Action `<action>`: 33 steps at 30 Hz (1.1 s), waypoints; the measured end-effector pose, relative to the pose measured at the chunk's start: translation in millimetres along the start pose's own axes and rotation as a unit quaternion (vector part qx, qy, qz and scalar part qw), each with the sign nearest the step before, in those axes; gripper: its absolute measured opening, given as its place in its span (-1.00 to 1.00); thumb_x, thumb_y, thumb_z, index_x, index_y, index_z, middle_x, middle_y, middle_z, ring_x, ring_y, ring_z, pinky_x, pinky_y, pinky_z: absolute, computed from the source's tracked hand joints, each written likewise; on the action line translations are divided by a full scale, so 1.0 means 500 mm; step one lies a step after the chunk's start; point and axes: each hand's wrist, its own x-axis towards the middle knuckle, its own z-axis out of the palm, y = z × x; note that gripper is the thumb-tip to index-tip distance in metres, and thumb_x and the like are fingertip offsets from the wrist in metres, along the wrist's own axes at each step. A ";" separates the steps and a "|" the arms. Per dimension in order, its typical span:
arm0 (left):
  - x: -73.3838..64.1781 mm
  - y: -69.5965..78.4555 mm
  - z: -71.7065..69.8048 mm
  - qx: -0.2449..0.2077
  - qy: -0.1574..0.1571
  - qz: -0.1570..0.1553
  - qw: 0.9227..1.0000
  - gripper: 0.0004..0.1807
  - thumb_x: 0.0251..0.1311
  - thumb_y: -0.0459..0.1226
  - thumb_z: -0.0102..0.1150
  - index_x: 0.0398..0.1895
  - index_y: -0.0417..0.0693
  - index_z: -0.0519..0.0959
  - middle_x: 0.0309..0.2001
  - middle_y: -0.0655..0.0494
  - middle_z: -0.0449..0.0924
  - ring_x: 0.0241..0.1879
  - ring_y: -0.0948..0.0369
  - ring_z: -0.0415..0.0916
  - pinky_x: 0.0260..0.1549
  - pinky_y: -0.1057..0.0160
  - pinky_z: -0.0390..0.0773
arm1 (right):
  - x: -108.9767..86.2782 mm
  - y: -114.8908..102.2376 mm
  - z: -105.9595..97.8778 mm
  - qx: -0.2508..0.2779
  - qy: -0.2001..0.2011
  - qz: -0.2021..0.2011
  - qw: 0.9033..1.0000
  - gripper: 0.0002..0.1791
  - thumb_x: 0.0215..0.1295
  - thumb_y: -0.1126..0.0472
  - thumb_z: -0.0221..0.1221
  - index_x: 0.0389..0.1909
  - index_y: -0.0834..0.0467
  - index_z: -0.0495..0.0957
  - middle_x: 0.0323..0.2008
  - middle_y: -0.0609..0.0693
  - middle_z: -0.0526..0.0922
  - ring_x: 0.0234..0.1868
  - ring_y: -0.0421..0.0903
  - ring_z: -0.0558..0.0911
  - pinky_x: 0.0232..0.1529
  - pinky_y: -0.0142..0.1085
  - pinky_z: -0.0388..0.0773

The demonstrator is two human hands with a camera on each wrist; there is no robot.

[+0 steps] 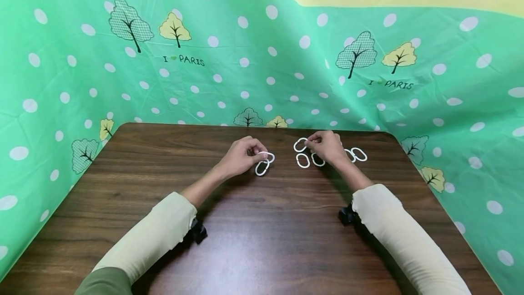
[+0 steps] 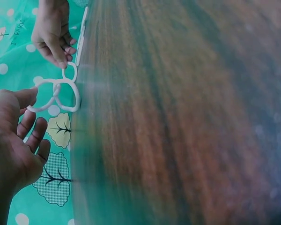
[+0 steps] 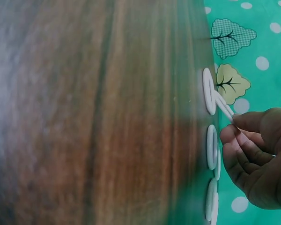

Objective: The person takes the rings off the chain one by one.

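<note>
My left hand [image 1: 241, 158] pinches a white oval chain link [image 2: 41, 108] between thumb and finger. Hooked through it is a second white link [image 2: 77, 96], which hangs at the tabletop. Farther right, my right hand [image 1: 327, 147] pinches another white link [image 3: 226, 107] by one end, tilted up from the table. In the right wrist view its far end meets a link [image 3: 209, 91] at the table surface. Several more white links lie under and beside the right hand, among them a near one [image 1: 298, 160] and a far right one [image 1: 365, 155]; the hand partly hides some.
Both hands work toward the back of a dark wood-grain table [image 1: 254, 240]. A green dotted curtain [image 1: 229, 90] with printed trees stands behind the back edge and along both sides. A black wrist camera [image 1: 199, 231] sits under the left sleeve, another [image 1: 347, 216] under the right.
</note>
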 end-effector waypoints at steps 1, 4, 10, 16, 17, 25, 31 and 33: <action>0.000 0.001 0.000 -0.002 -0.001 -0.001 1.000 -0.93 0.43 -0.27 0.52 -0.14 -0.06 0.85 -0.26 0.11 0.62 -0.20 0.23 0.54 -0.11 0.31 0.52 | 0.000 0.002 0.000 0.001 0.000 0.000 1.000 -0.70 0.61 0.12 0.37 0.06 0.31 0.82 -0.11 0.25 0.92 -0.19 0.11 0.92 -0.34 -0.41 0.63; 0.000 0.001 0.001 -0.003 -0.003 -0.005 1.000 -0.94 0.45 -0.28 0.51 -0.14 -0.07 0.84 -0.26 0.11 0.61 -0.20 0.23 0.54 -0.12 0.31 0.52 | 0.001 0.008 0.000 0.007 -0.001 0.000 1.000 -0.68 0.63 0.11 0.36 0.05 0.32 0.82 -0.11 0.27 0.91 -0.17 0.13 0.92 -0.34 -0.41 0.65; 0.001 -0.001 0.001 -0.007 -0.009 -0.016 1.000 -0.94 0.46 -0.29 0.49 -0.13 -0.09 0.83 -0.24 0.10 0.61 -0.18 0.21 0.55 -0.11 0.31 0.54 | -0.006 0.004 0.004 -0.008 0.002 -0.009 1.000 -0.71 0.62 0.09 0.37 0.03 0.26 0.84 -0.12 0.22 0.92 -0.17 0.10 0.91 -0.32 -0.38 0.66; 0.001 -0.003 0.001 -0.010 -0.013 -0.015 1.000 -0.94 0.48 -0.30 0.48 -0.13 -0.11 0.82 -0.23 0.08 0.63 -0.18 0.20 0.57 -0.10 0.30 0.56 | -0.016 -0.015 0.012 -0.021 -0.005 -0.044 0.999 -0.74 0.60 0.09 0.39 0.00 0.23 0.85 -0.15 0.18 0.92 -0.18 0.06 0.88 -0.18 -0.24 0.71; 0.001 -0.003 0.001 -0.010 -0.013 -0.015 1.000 -0.94 0.47 -0.30 0.48 -0.13 -0.11 0.82 -0.23 0.07 0.64 -0.18 0.20 0.57 -0.09 0.30 0.56 | -0.018 -0.019 0.013 -0.022 -0.004 -0.051 0.998 -0.74 0.60 0.10 0.40 0.00 0.22 0.86 -0.15 0.18 0.92 -0.17 0.06 0.88 -0.15 -0.21 0.72; 0.002 -0.004 0.001 -0.014 -0.013 -0.019 1.000 -0.94 0.47 -0.30 0.49 -0.12 -0.10 0.82 -0.22 0.07 0.67 -0.17 0.20 0.60 -0.07 0.28 0.58 | -0.031 -0.046 0.022 -0.018 -0.019 -0.067 0.997 -0.77 0.59 0.09 0.41 -0.01 0.18 0.86 -0.15 0.13 0.93 -0.15 0.01 0.86 -0.17 -0.24 0.69; 0.003 -0.003 -0.001 -0.013 -0.014 -0.028 0.999 -0.94 0.48 -0.29 0.48 -0.11 -0.09 0.81 -0.22 0.07 0.67 -0.17 0.18 0.60 -0.07 0.26 0.57 | -0.045 -0.064 0.034 -0.008 -0.021 -0.083 0.996 -0.81 0.55 0.10 0.44 -0.03 0.13 0.87 -0.19 0.07 0.92 -0.21 -0.07 0.83 -0.18 -0.26 0.67; 0.003 -0.003 -0.001 -0.013 -0.014 -0.030 0.999 -0.94 0.48 -0.29 0.48 -0.11 -0.09 0.82 -0.22 0.07 0.67 -0.17 0.18 0.60 -0.08 0.27 0.56 | -0.052 -0.071 0.038 0.001 -0.026 -0.090 0.996 -0.82 0.56 0.10 0.44 -0.04 0.13 0.87 -0.20 0.06 0.92 -0.22 -0.08 0.81 -0.19 -0.27 0.67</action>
